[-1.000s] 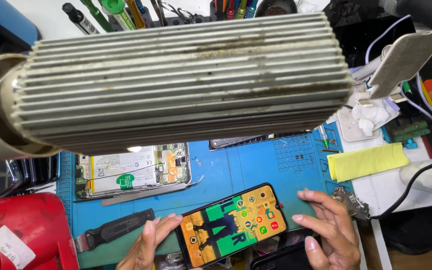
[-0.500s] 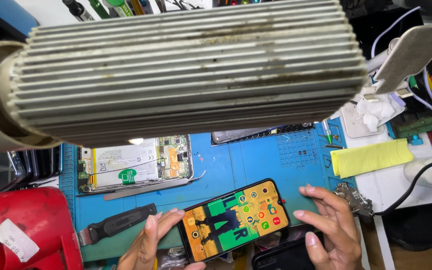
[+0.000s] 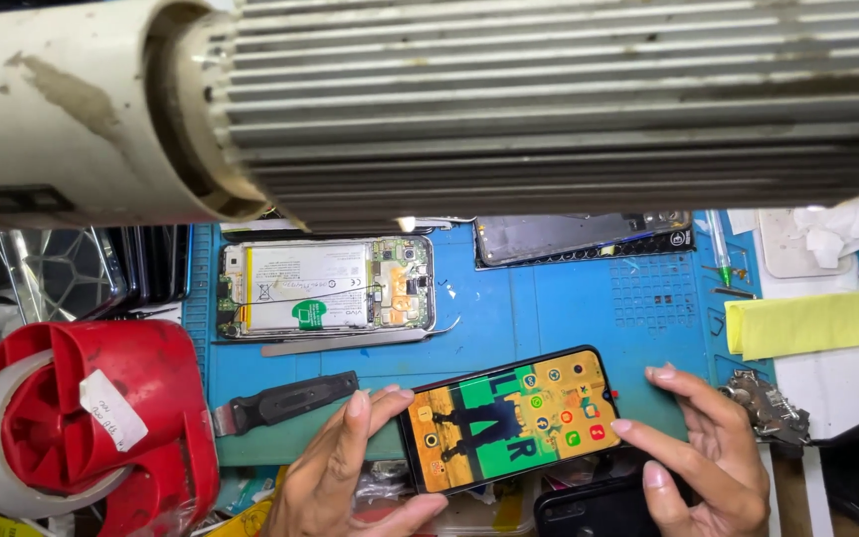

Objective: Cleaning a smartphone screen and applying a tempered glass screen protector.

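Observation:
A smartphone [image 3: 511, 420] with a lit, colourful screen lies tilted on the blue work mat [image 3: 549, 308]. My left hand [image 3: 350, 477] holds its left end with fingers on top and thumb under it. At the phone's right end is my right hand [image 3: 698, 462], fingertips touching the edge. An opened phone [image 3: 325, 288] with its battery and circuit board exposed lies further back on the mat. A dark phone [image 3: 599, 507] sits under my right hand near the bottom edge.
A large ribbed lamp head [image 3: 549, 99] fills the top of the view. A red tape dispenser [image 3: 91, 418] stands at the left. A black-handled tool [image 3: 285, 401], a metal strip [image 3: 350, 340], a dark screen panel [image 3: 584, 237], a yellow cloth [image 3: 812, 323] and tweezers [image 3: 723, 254] lie around.
The view has shifted so the lamp head covers more of the top. Both hands stay on the lit phone, which has kept its tilt.

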